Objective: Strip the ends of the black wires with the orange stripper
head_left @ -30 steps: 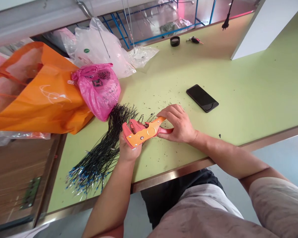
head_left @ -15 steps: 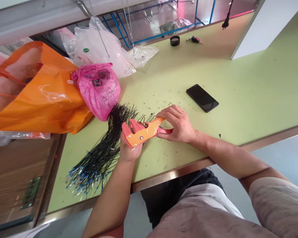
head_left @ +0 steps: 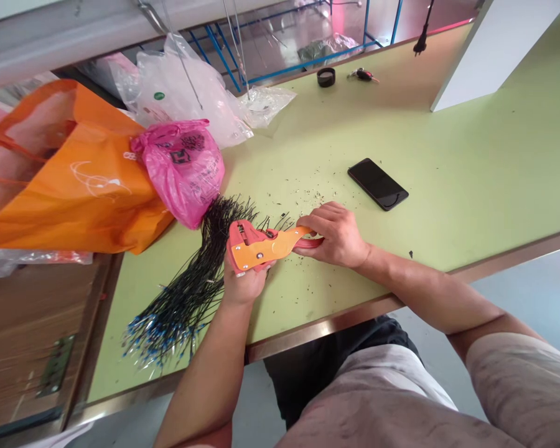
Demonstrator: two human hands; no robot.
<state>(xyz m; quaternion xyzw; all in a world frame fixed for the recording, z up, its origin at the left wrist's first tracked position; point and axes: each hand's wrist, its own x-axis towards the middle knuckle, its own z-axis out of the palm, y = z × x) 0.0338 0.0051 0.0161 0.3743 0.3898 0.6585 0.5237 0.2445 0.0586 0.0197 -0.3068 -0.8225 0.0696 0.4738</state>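
Note:
My right hand point(head_left: 338, 235) is wrapped round the handles of an orange and red hand tool point(head_left: 273, 247), which look squeezed near each other. The tool's red jaws appear closed and point left. My left hand point(head_left: 243, 283) is below the jaw end, mostly hidden by the tool; its fingers and whatever they hold cannot be made out. Left of it lies a large bundle of thin black wires point(head_left: 193, 274) with blue and clear ends toward the table's front edge. A few dark wire ends stick out behind the tool.
On the green table point(head_left: 448, 186) lie a black phone point(head_left: 378, 183), small scraps, a black ring point(head_left: 326, 77) and keys point(head_left: 364, 74). Orange point(head_left: 107, 180), pink point(head_left: 184, 165) and clear bags stand at the left. A white panel point(head_left: 494, 56) rises at the back right.
The tool's handles have come closer together in my right hand, and its red jaws have shut. The tool has turned slightly. The view has shifted a little.

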